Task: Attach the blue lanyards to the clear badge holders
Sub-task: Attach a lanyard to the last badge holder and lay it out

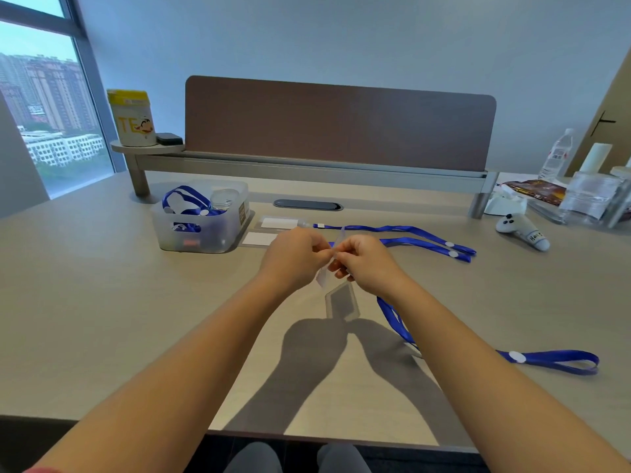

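Worktop (102, 302): pale beige, running wide across the view; brown divider panel (338, 124) standing along its far edge.

Translucent bin (201, 220): sitting left of centre on the worktop, holding coiled blue lanyards and a clear bottle.

Blue lanyards: two lying stretched out (403, 233) beyond the hands, running rightward, each showing a white round clip near its far end; a third blue lanyard (553, 360) trailing out from under the right forearm to a loop at the right, also carrying a white round piece.

Left hand (293, 257) and right hand (365, 264): raised just above the worktop at centre, fingertips meeting, both pinching closed on one clear badge holder (329, 264); that holder showing thin, transparent and tilted edge-on, its upper tip poking up between the two hands and its lower end with a white insert hanging below the fingers; whether a lanyard end is caught in the grip cannot be told.

Further clear badge holders (269, 230): two lying flat with white cards inside, just right of the bin and just beyond the left hand.

White controller (522, 232): resting far right; a water bottle (556, 155) standing behind it.
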Motion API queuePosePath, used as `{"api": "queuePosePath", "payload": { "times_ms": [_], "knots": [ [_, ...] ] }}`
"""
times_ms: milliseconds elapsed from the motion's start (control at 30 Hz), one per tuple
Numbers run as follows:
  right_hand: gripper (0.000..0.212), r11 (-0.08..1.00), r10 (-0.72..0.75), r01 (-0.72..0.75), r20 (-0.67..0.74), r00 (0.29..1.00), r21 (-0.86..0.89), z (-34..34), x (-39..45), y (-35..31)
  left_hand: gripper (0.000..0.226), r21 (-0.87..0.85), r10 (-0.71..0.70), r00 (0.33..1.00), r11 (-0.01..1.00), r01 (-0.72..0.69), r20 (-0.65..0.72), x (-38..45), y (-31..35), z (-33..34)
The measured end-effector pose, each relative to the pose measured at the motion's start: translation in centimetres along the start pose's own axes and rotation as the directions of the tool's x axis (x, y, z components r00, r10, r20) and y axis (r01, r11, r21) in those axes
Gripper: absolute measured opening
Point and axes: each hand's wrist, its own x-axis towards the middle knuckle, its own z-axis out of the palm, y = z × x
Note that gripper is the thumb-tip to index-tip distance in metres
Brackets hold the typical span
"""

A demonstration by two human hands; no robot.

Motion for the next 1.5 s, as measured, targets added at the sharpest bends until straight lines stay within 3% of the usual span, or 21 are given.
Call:
{"api": "queuePosePath", "payload": {
  "times_ms": [200,333,500,667,767,867,933,1000,1067,1100,1133,1200,1267,1400,1500],
  "knots": [
    [0.024,0.981,0.05,-0.044,0.029,0.998,-0.186,0.3,0.1,-0.2,0.028,0.189,-0.023,0.999,0.982,0.014,0.046,0.2,0.2,0.3],
    [0.021,0.985,0.05,-0.038,0.067,0.996,-0.168,0.2,-0.1,-0.2,0.022,0.268,0.003,1.0,0.963,-0.01,0.027,0.1,0.4,0.3],
    [0.036,0.989,0.031,-0.019,0.078,0.996,-0.15,0.4,-0.3,0.0,0.016,0.287,0.038,0.999,0.957,-0.043,0.022,-0.1,0.3,0.6],
    [0.023,0.989,-0.025,0.035,0.073,0.997,-0.147,0.5,-0.5,-0.1,0.021,0.309,0.119,0.992,0.946,-0.1,-0.041,-0.3,-0.2,0.6],
    [0.024,0.997,-0.039,0.043,0.062,0.997,-0.064,0.4,-0.3,-0.1,0.023,0.226,0.147,0.987,0.966,-0.128,-0.071,-0.4,-0.6,0.5],
    [0.021,0.997,-0.034,0.031,0.037,0.999,0.067,-0.1,0.0,-0.4,0.027,-0.176,-0.018,0.999,0.984,0.012,-0.033,-0.1,-1.2,0.2],
    [0.031,0.979,-0.013,0.01,0.015,1.0,0.205,-0.4,0.3,-0.4,0.042,-0.468,-0.253,0.956,0.834,0.292,0.147,-0.1,-1.7,-0.3],
    [0.034,0.944,0.003,-0.005,0.008,1.0,0.33,-0.6,0.5,-0.5,0.063,-0.468,-0.393,0.805,0.664,0.583,0.444,-0.7,-2.5,-0.5],
    [0.031,0.91,0.019,-0.023,0.015,1.0,0.414,-0.7,0.6,-0.7,0.072,-0.424,-0.333,0.651,0.545,0.723,0.682,-1.3,-3.2,0.0],
    [0.03,0.894,0.025,-0.03,0.018,1.0,0.448,-0.8,0.6,-0.7,0.071,-0.455,-0.283,0.614,0.465,0.76,0.737,-1.5,-3.4,0.4],
    [0.03,0.874,0.031,-0.038,0.023,0.999,0.485,-0.8,0.6,-0.7,0.066,-0.518,-0.249,0.616,0.362,0.775,0.748,-1.6,-3.5,0.7],
    [0.028,0.839,0.056,-0.073,0.049,0.997,0.538,-0.9,0.6,-0.3,0.047,-0.693,-0.266,0.698,0.128,0.709,0.665,-1.2,-3.3,1.0],
    [0.021,0.877,0.117,-0.138,0.075,0.99,0.459,-1.1,0.6,0.3,0.028,-0.818,-0.371,0.762,0.007,0.575,0.531,-0.5,-3.1,0.9],
    [0.024,0.964,0.246,-0.24,-0.052,0.968,0.113,-0.7,0.8,1.9,0.009,-0.893,-0.52,0.796,0.128,0.432,0.311,0.8,-2.2,0.0],
    [0.02,0.924,0.295,-0.261,-0.086,0.952,0.279,0.0,0.6,2.1,0.007,-0.905,-0.546,0.808,0.191,0.38,0.224,1.4,-1.2,-0.4]
  ]
}}
